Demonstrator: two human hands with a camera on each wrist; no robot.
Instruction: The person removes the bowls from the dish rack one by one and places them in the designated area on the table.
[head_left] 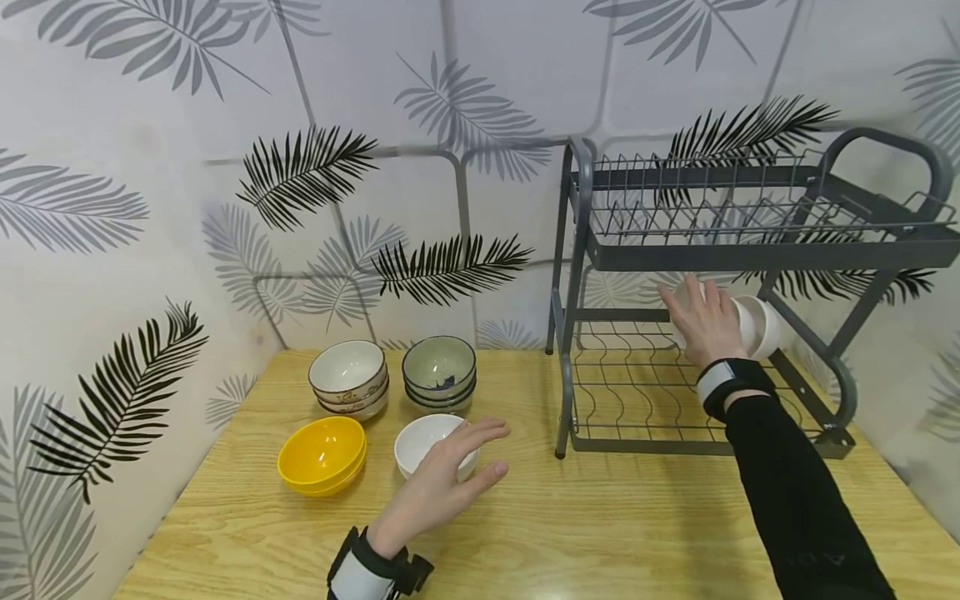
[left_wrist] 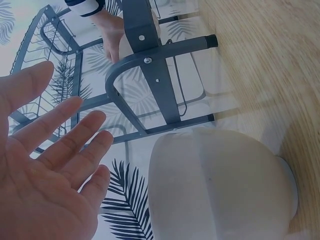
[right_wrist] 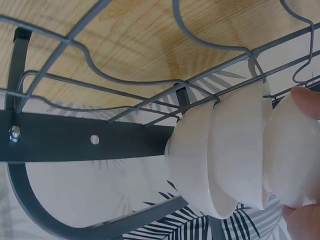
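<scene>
My right hand (head_left: 708,327) reaches onto the lower shelf of the grey two-tier dish rack (head_left: 750,256). Its thumb and fingers grip a white bowl (right_wrist: 291,152) standing on its side. Two more white bowls (right_wrist: 237,145) stand tilted on edge beside it, leaning on the shelf wires. My left hand (head_left: 442,479) is held over the table with fingers spread and nothing in it. Partly hidden behind that hand is a white bowl (head_left: 420,442) on the table; the left wrist view shows its rounded side (left_wrist: 225,185) close to the palm.
Left of the rack, the wooden table (head_left: 600,517) carries stacked yellow bowls (head_left: 318,454), brown-rimmed white bowls (head_left: 348,371) and green bowls (head_left: 438,367). The rack's upper tier (head_left: 765,233) overhangs the right hand. A leaf-patterned wall covering (head_left: 510,75) stands close behind.
</scene>
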